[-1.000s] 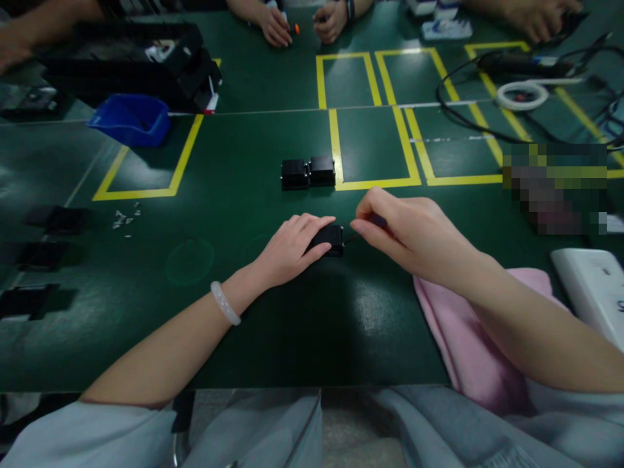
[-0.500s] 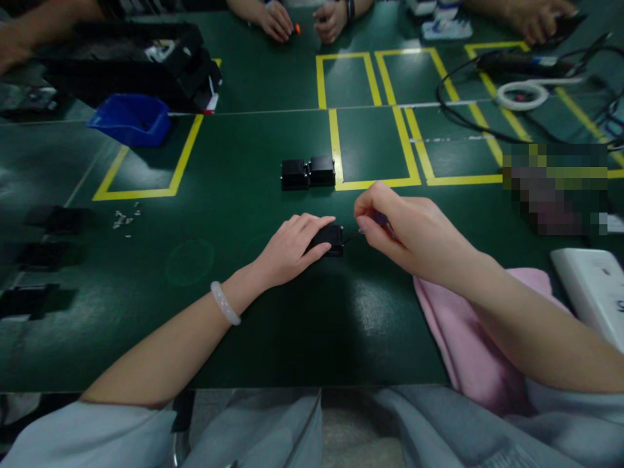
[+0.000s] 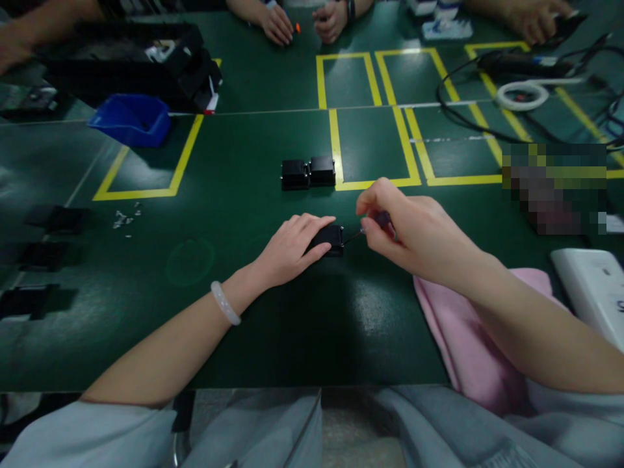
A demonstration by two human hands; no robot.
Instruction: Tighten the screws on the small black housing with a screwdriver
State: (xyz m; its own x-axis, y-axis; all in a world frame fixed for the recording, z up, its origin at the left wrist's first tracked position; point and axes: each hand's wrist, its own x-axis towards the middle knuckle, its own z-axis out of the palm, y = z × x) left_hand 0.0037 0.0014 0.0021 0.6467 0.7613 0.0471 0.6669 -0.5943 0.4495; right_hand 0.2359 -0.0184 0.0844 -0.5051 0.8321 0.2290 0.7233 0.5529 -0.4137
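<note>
At the far left of the green table (image 3: 234,338), dark flat parts (image 3: 46,255) lie in a column, and a scatter of small pale screws (image 3: 125,218) sits just inboard of them. A blue bin (image 3: 130,119) stands farther back, beside a yellow-taped rectangle.

The left hand (image 3: 287,250) lies palm-down on a small black box (image 3: 330,239) near the centre of the table, with the fingers closed over its top and near edge and pressing it against the surface. The box appears to be rigid moulded plastic, light and smooth-sided. It is therefore likely to slide or rotate under side load unless it is pinned from above. The best hold is across the top face and long edges, which leaves the right-hand end exposed.

Two matching black boxes (image 3: 308,173) rest side by side farther back, well apart from the hands.

The right hand (image 3: 414,234) is closed in a pinch on a slim screwdriver (image 3: 373,224). Its thin shaft points left, and the tip is at or touching the box's right end; actual contact cannot be confirmed. The tool looks stiff and light but narrow, so it is best controlled by fingertip grip on the handle.

A pink cloth (image 3: 453,325) lies under the right forearm. Other people's hands (image 3: 302,23) work at the far edge.
</note>
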